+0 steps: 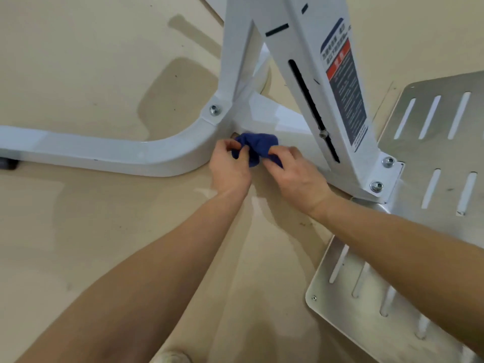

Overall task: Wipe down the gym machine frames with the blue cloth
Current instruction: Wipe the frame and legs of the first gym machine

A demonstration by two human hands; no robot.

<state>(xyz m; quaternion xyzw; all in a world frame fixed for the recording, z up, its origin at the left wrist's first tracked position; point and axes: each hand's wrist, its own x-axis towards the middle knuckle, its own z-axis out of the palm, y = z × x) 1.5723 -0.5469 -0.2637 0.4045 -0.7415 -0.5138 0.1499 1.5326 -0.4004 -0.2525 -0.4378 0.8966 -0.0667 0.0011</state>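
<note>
A bunched blue cloth [255,146] sits between my two hands, low down by the white gym machine frame [110,153]. My left hand [230,171] pinches the cloth's left side with curled fingers. My right hand [296,176] grips its right side. The cloth lies against the joint where the curved base tube meets the slanted white upright [309,61]. Part of the cloth is hidden under my fingers.
A slotted metal foot plate [432,158] lies on the right, bolted to the upright's base. A warning label [345,93] runs along the upright. Beige floor [78,244] surrounds the frame. A black foot [7,163] shows at the far left.
</note>
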